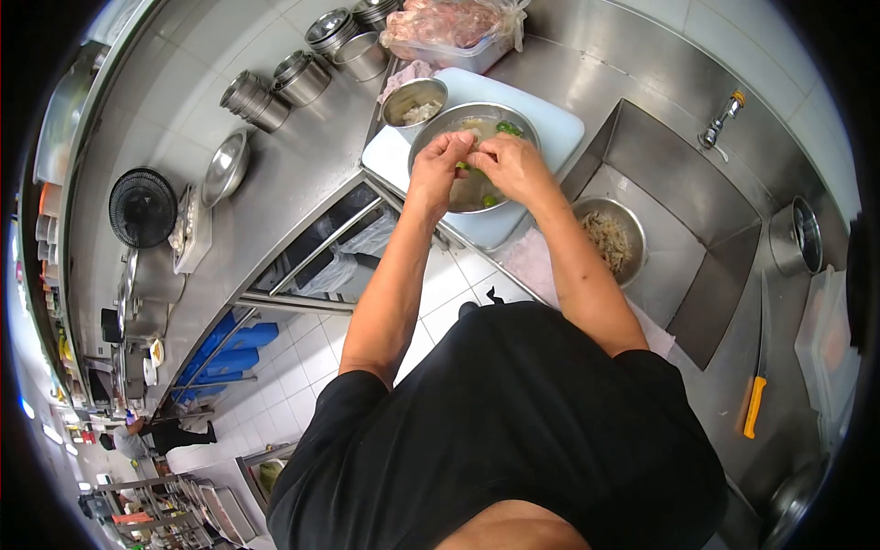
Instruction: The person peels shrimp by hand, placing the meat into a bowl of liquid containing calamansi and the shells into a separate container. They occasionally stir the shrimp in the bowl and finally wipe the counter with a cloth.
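A large metal bowl (472,194) of cloudy liquid with green pieces in it rests on a pale blue cutting board (559,128). Over this bowl, my left hand (442,165) and my right hand (511,165) meet with fingertips pinched together. Something small and pale shows between them, too small to make out. Beside my left hand, a smaller metal bowl (414,103) holds whitish pieces.
The sink (678,257) on the right contains a bowl of brownish scraps (610,240). A knife (755,403) lies on the right counter. Bagged meat (445,27) stands behind the board, stacked metal containers (302,78) at back left. A person (137,440) is far off at lower left.
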A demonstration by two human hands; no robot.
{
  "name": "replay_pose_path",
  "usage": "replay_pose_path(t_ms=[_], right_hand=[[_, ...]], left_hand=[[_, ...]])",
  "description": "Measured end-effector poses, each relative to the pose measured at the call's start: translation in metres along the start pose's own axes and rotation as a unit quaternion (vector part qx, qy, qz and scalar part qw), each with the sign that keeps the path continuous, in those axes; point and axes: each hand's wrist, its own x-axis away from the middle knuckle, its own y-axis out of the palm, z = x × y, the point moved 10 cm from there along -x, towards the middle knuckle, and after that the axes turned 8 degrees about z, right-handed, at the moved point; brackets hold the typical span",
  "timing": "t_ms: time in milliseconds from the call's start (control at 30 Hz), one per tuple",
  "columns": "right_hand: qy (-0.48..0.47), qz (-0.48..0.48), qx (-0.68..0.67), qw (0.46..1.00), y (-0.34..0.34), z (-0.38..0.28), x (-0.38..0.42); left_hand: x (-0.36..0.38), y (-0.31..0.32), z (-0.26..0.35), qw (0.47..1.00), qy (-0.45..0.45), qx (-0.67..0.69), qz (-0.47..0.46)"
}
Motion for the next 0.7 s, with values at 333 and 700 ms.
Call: replay_pose_path(t_ms=[333, 700], right_hand=[[-0.046, 0.091, -0.017, 0.995, -0.044, 0.008, 0.01], [0.185, -0.066, 0.327, 0.924, -0.093, 0.167, 0.091]], left_hand=[[-0.049, -0.025, 0.021, 0.998, 0.047, 0.026, 0.03], [-0.095, -0.012, 0.007, 0.695, 0.238, -0.678, 0.004]])
